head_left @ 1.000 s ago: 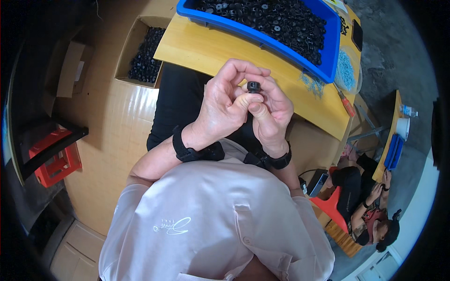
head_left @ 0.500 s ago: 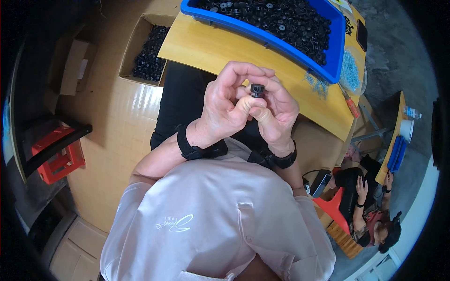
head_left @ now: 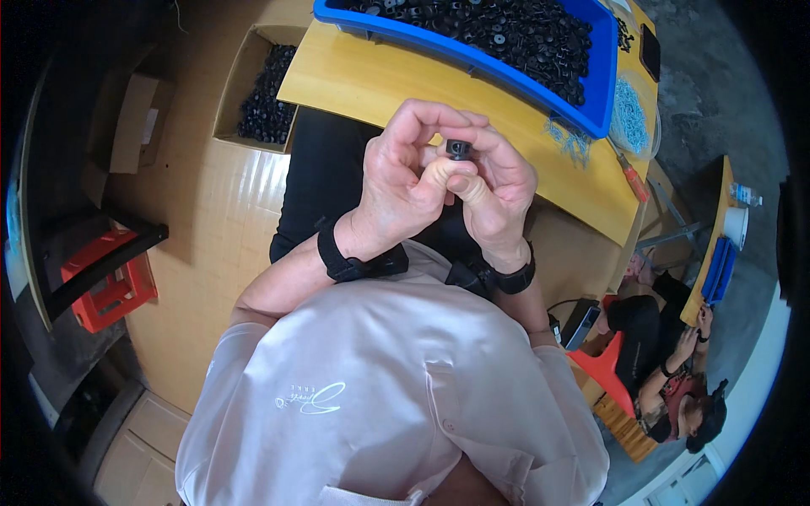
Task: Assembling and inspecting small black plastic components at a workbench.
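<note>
Between my two hands, just off the table's near edge, is a small black plastic part, short and round with a recess in its side. My left hand grips it with the thumb pressed against its lower end. From the other side my right hand closes on the same part, its thumb crossing beside the left one. The curled fingers of both hands meet behind the part and hide its far side. Beyond them, a blue bin full of small black parts stands on the yellow table.
On the floor at left sits a cardboard box of black parts. Right of the bin lie light-blue strands, a red-handled screwdriver and a phone. A red stool is far left; another person sits at right.
Both hands have shifted slightly away from me with the black part, and the thumbs now cover more of its lower end. The other person's hands have moved closer together.
</note>
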`<action>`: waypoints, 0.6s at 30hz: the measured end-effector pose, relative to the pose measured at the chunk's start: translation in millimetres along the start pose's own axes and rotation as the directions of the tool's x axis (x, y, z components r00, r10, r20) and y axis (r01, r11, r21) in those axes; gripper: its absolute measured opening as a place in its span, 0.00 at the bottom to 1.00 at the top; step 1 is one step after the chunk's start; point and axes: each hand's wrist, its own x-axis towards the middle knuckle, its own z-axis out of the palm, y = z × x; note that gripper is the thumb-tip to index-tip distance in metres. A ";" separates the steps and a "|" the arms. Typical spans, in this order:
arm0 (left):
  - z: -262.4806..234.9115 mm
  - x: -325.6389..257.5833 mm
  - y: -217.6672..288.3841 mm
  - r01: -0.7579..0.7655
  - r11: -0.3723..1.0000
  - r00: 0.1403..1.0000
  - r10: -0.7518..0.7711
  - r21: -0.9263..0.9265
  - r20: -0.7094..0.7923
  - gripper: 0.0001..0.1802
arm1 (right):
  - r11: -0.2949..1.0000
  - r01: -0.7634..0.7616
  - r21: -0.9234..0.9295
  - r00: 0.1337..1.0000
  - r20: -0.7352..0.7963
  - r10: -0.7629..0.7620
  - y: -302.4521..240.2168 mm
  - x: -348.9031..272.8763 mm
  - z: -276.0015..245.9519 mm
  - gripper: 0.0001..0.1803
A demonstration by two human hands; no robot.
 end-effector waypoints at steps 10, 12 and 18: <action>-1.3 4.1 -1.6 0.015 1.000 1.000 -0.015 -0.011 0.006 0.16 | 0.999 -0.007 -0.036 1.000 -0.008 0.007 -0.4 4.4 -1.5 0.15; -2.1 4.8 -2.3 0.018 1.000 1.000 -0.018 -0.021 0.009 0.17 | 0.998 0.016 -0.058 1.000 0.002 -0.016 1.0 6.4 -3.0 0.15; -1.9 7.5 -2.9 0.009 0.998 1.000 -0.008 -0.069 0.011 0.20 | 0.996 -0.028 -0.090 0.999 -0.020 0.026 -1.0 6.4 -2.3 0.15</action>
